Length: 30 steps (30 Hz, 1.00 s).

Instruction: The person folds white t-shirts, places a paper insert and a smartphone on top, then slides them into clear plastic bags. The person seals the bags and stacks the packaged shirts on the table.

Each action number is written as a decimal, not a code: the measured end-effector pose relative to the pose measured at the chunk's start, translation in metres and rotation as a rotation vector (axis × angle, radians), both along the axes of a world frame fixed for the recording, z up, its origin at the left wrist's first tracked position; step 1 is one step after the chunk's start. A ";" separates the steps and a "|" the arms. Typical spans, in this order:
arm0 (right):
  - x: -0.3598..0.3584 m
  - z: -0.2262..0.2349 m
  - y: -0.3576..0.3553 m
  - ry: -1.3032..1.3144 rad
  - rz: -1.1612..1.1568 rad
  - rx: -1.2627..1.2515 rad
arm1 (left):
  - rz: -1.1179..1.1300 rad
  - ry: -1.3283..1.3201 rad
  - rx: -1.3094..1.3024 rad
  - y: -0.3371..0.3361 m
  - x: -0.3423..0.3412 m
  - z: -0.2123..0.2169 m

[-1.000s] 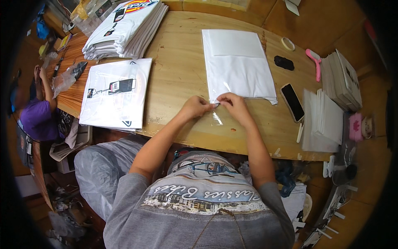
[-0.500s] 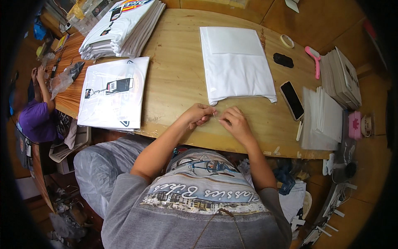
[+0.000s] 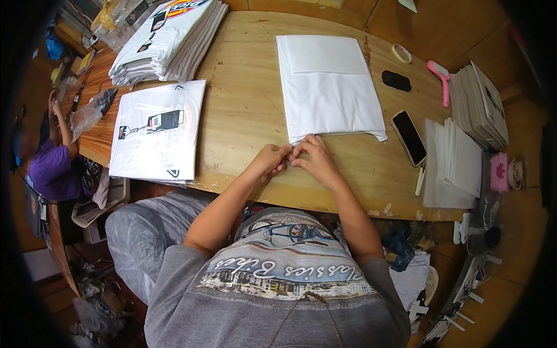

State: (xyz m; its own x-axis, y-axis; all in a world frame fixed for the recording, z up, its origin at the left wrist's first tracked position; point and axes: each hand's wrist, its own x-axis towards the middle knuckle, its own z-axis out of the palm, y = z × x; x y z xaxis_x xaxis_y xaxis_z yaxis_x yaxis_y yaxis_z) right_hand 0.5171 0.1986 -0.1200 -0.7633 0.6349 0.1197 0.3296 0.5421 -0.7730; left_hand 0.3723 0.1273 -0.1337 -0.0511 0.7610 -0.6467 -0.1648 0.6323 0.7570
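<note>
A folded white T-shirt (image 3: 342,107) lies on the table in a clear plastic sleeve, with a white sheet (image 3: 325,56) over its far half. At the near left corner of the shirt, my two hands come together. My left hand (image 3: 271,159) is closed, thumb and fingertips pinched; what they hold is too small to make out. My right hand (image 3: 315,158) is closed too, its fingertips against those of the left and touching the shirt's near edge. Whatever is between the fingertips is hidden.
On the left, a bagged white T-shirt with a black tag (image 3: 154,145) lies before a shirt stack (image 3: 168,49). A phone (image 3: 408,138), black object (image 3: 396,81), tape roll (image 3: 401,54), pink-handled tool (image 3: 444,81) and white sheets (image 3: 458,165) lie right. A person in purple (image 3: 55,168) works far left.
Both hands have moved slightly left and away from me, up to the shirt's near left corner. The thin pale strip seen between my fingers earlier is now hidden.
</note>
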 end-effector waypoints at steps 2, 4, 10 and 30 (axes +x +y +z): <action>0.000 -0.003 -0.001 -0.025 0.014 0.056 | 0.011 0.049 -0.033 0.000 0.003 0.006; -0.001 -0.004 -0.003 -0.026 0.016 0.100 | 0.012 0.079 -0.058 0.002 0.004 0.011; 0.005 -0.001 -0.011 -0.075 0.039 0.155 | -0.036 0.123 -0.024 0.006 0.003 0.010; 0.019 -0.007 -0.017 -0.011 -0.004 0.177 | -0.136 0.292 0.053 0.004 0.009 0.012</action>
State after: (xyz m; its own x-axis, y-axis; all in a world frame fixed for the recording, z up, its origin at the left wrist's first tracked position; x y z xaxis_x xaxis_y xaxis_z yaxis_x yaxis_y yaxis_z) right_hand 0.5361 0.1817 -0.1269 -0.7628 0.6074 0.2218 0.3398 0.6683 -0.6617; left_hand 0.3818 0.1316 -0.1212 -0.1243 0.8059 -0.5789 0.1479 0.5920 0.7923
